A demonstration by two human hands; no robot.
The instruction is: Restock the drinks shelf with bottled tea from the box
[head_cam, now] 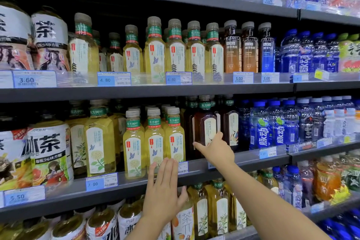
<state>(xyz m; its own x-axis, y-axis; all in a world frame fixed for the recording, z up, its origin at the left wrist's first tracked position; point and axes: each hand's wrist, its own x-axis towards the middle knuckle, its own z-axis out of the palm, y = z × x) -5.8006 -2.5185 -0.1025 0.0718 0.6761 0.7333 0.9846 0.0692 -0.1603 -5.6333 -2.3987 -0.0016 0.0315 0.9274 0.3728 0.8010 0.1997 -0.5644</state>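
Lining grey shelves (136,91), bottled teas (154,142); right hand (216,151) round a dark bottle (206,122).

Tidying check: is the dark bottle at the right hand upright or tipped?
Upright: dark bottle stands neck up; right hand grips its lower part.

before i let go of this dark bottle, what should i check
1. Right hand has the dark tea bottle gripped low down: ok.
2. Bottle stands upright with its label facing out: ok.
3. Bottle's base is fully down on the shelf: cannot tell, the hand hides it.
4. Left hand is free, fingers straight at the front of the yellow tea bottles: ok.
5. Front row of yellow tea bottles is upright: ok.
6. Box is within reach for the next bottle: cannot tell, it is out of view.
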